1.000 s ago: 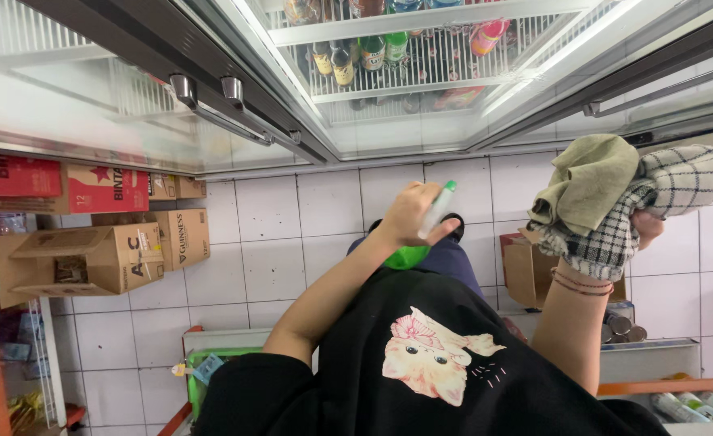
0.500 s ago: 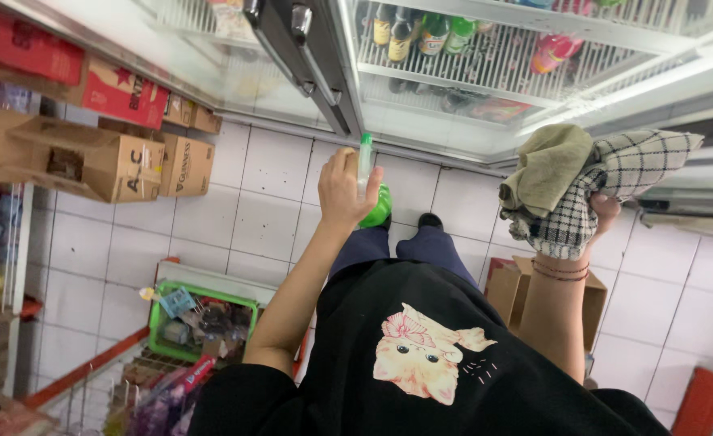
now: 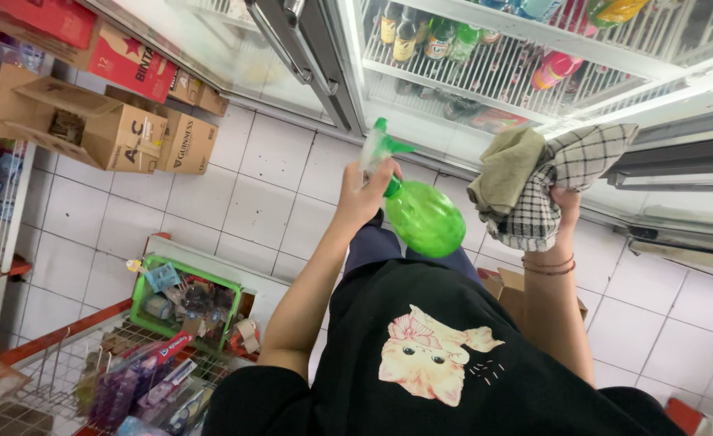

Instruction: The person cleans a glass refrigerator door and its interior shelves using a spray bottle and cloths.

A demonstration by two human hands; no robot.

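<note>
Head view is showing a green spray bottle [image 3: 421, 211] being gripped at its neck by the left hand [image 3: 362, 196], fingers wrapped tight, its nozzle pointing at the glass door [image 3: 235, 48] of a drinks cooler. Just beside it, the right hand [image 3: 564, 208] is clutching a bunched checked cloth [image 3: 562, 182] together with an olive cloth [image 3: 507, 167], raised near the cooler's open shelf of bottles [image 3: 445, 36]. Cardboard boxes [image 3: 110, 129] are standing on the white tiled floor [image 3: 259, 194], and a green basket [image 3: 183, 299] is sitting near a wire rack.
</note>
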